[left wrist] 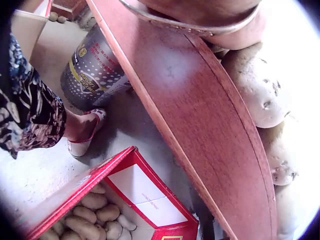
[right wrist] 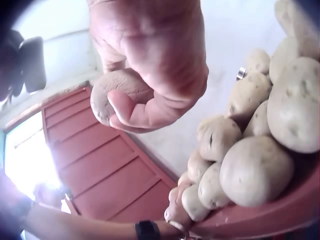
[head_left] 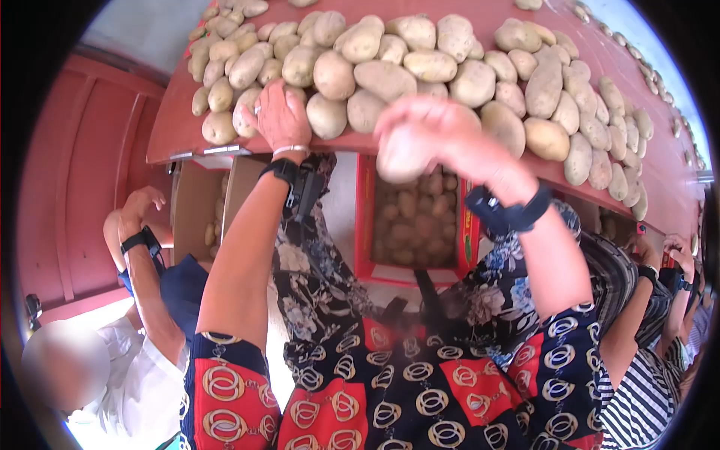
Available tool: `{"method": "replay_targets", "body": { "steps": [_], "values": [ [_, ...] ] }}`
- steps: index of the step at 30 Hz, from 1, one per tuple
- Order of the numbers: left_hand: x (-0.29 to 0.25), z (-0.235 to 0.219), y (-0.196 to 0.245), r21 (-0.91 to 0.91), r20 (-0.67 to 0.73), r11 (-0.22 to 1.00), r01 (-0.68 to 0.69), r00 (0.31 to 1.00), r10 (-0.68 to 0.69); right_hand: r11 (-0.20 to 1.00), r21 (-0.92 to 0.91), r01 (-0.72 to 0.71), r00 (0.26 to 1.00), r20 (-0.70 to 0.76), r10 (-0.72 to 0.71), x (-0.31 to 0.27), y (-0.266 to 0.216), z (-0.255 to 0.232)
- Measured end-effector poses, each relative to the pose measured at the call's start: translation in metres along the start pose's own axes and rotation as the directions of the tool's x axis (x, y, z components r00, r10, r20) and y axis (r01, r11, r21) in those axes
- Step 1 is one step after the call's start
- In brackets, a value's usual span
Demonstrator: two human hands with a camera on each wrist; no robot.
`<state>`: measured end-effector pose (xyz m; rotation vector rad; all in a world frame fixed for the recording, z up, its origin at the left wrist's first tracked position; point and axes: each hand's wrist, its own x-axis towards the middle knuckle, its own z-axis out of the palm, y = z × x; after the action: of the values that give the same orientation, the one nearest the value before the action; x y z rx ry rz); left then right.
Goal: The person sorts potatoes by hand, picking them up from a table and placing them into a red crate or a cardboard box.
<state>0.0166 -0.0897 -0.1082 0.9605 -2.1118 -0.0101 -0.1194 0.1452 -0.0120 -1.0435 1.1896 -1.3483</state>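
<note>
My right hand (head_left: 435, 131) grips a potato (right wrist: 120, 92) with its fingers curled round it. In the head view that potato is in front of the table edge, over a red box (head_left: 363, 217) that holds many potatoes. The right wrist view shows the thumb and fingertips against its pale, dusty skin. At the near edge of the table, my left hand (head_left: 281, 116) rests on the pile of potatoes (head_left: 334, 75), its fingers spread over them. The left wrist view shows only the bracelet and wrist above the tabletop, with the fingers hidden.
The red-brown table (head_left: 172, 135) carries the heap along its front. A cardboard box (head_left: 193, 210) with potatoes stands at the left, and a dark printed bucket (left wrist: 97, 70) is under the table. A person (head_left: 142, 360) sits on the left; another in stripes (head_left: 645, 375) is at the right.
</note>
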Motion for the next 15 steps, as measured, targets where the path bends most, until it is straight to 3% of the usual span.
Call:
{"method": "replay_targets", "body": {
  "steps": [1, 2, 3, 4, 6, 7, 10, 11, 13, 15],
  "values": [
    [0.000, 0.002, -0.001, -0.003, -0.016, 1.000, -0.008, 1.000, 0.008, 0.903, -0.362, 0.231, 0.967, 0.188, -0.172, 0.005, 0.020, 0.000],
    [0.000, 0.002, -0.001, 0.011, -0.002, 1.000, -0.010, 1.000, 0.010, 0.952, -0.301, -0.051, 0.979, 0.175, 0.108, -0.004, 0.021, 0.013],
    [0.000, 0.002, -0.002, 0.003, -0.014, 1.000, -0.018, 1.000, 0.018, 0.897, -0.430, -0.103, 0.971, 0.150, 0.184, -0.008, 0.026, 0.021],
    [0.001, 0.001, 0.000, -0.001, -0.005, 1.000, -0.007, 1.000, 0.007, 0.779, -0.627, -0.005, 0.976, 0.167, 0.141, -0.008, 0.037, 0.027],
    [0.000, -0.001, 0.001, -0.010, 0.005, 1.000, 0.002, 1.000, -0.001, 0.637, -0.768, -0.059, 0.962, 0.126, 0.240, -0.008, 0.052, 0.038],
    [0.000, -0.001, 0.001, -0.008, 0.006, 1.000, -0.003, 1.000, 0.004, 0.565, -0.816, -0.117, 0.954, 0.066, 0.294, -0.008, 0.054, 0.042],
    [0.001, 0.000, 0.003, -0.005, 0.005, 1.000, -0.005, 1.000, 0.005, 0.451, -0.877, -0.164, 0.961, -0.038, 0.275, -0.005, 0.067, 0.042],
    [0.001, -0.001, 0.003, 0.004, 0.006, 1.000, 0.005, 1.000, -0.005, 0.449, -0.879, -0.160, 0.961, -0.035, 0.273, -0.004, 0.073, 0.040],
    [0.001, -0.001, 0.004, 0.009, 0.004, 1.000, 0.011, 1.000, -0.011, 0.541, -0.837, -0.085, 0.996, -0.080, 0.032, -0.004, 0.077, 0.035],
    [0.000, -0.001, 0.003, -0.009, 0.005, 1.000, 0.007, 1.000, -0.007, 0.600, -0.800, -0.001, 0.999, -0.032, -0.042, 0.002, 0.069, 0.026]
  ]
}}
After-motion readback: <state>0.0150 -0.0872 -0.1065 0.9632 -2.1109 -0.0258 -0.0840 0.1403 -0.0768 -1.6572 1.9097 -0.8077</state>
